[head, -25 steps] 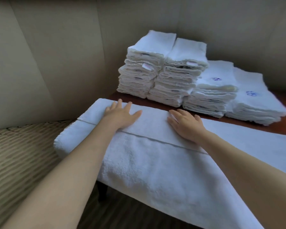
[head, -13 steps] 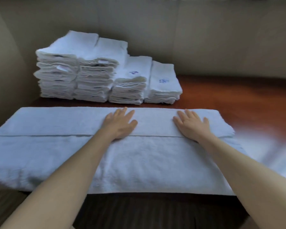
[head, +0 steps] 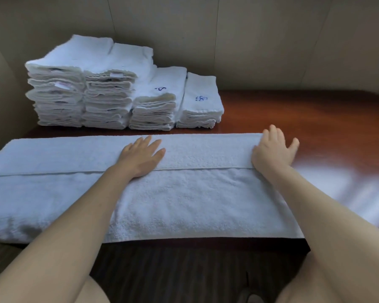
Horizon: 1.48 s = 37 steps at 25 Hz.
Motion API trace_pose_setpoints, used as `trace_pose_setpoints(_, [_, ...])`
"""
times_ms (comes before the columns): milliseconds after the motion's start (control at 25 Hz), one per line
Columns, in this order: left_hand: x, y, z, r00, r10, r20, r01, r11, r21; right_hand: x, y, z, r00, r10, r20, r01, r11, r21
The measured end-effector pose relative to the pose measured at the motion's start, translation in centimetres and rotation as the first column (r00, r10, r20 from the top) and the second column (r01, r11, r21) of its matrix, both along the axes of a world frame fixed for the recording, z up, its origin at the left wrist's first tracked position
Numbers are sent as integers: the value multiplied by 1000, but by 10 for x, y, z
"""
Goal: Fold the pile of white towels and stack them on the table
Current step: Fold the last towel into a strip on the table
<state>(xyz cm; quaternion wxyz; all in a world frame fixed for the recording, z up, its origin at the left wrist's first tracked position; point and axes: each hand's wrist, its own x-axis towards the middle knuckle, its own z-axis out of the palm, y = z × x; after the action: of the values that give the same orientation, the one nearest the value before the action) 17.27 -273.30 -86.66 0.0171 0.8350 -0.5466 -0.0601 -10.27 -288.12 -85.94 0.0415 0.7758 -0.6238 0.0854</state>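
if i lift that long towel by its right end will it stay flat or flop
Probably flop: the towel is soft terry, and its near edge already drapes over the table edge. Folded double, it looks fairly bulky, so likely weighty for cloth. Its nap should not slide much on the glossy wood under the right hand.

white towel (head: 184, 193) flat, stacks (head: 118, 88) behind

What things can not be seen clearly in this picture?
Head view only:
- Long towel: its left end is cut off by the frame edge.
- Blue marks on the folded stacks: too small to read.
- Right hand: its palm side is hidden, so any grip on the towel's end cannot be told.
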Motion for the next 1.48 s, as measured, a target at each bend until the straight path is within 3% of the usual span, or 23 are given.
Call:
trace_pose_setpoints(120, [-3,10,3,999,31,-45,-30,999,16,58,49,16,921,385,56,-377,919,-117])
trace_pose_setpoints(200, [0,26,7,991,105,-79,-105,994,8,100,101,13,754,656,34,-655,754,-46])
trace_pose_setpoints(280, [18,51,9,974,213,-79,-213,977,10,128,151,6,530,848,-20,-848,530,-2])
trace_pose_setpoints(400, [65,108,11,919,391,-41,-390,920,35,158,206,3,324,945,46,-946,322,44])
trace_pose_setpoints(520, [109,168,6,844,534,-46,-534,845,19,186,247,-1,213,971,108,-977,211,24])
trace_pose_setpoints(640, [139,222,-2,713,698,-75,-701,706,-102,217,280,-12,132,991,6,-990,131,42])
trace_pose_setpoints(720, [148,251,-3,533,764,-363,-845,503,-182,235,292,-15,120,988,-95,-992,124,38])
trace_pose_setpoints(800, [151,271,3,240,588,-772,-955,286,-79,249,297,-17,146,976,-158,-988,151,21])
trace_pose_setpoints(840, [149,278,8,125,470,-874,-970,241,-10,252,298,-19,161,971,-175,-986,166,14])
trace_pose_setpoints(880, [149,283,11,87,444,-892,-969,244,27,254,300,-22,177,966,-187,-983,181,5])
trace_pose_setpoints(1040, [149,287,16,179,547,-818,-948,317,5,261,303,-31,208,971,-119,-971,190,-148])
trace_pose_setpoints(1200, [147,281,29,223,478,-849,-965,233,-122,259,303,-9,241,970,32,-946,243,-216])
trace_pose_setpoints(1240, [148,281,37,208,371,-905,-970,200,-141,258,301,1,276,958,75,-937,285,-200])
trace_pose_setpoints(1320, [152,280,50,113,9,-993,-982,150,-111,259,291,19,375,913,162,-902,400,-161])
trace_pose_setpoints(1400, [151,274,62,-7,-396,-918,-989,138,-51,267,273,33,472,854,217,-863,499,-85])
trace_pose_setpoints(1480, [149,260,69,-58,-591,-804,-994,108,-7,279,249,44,519,796,312,-839,544,6])
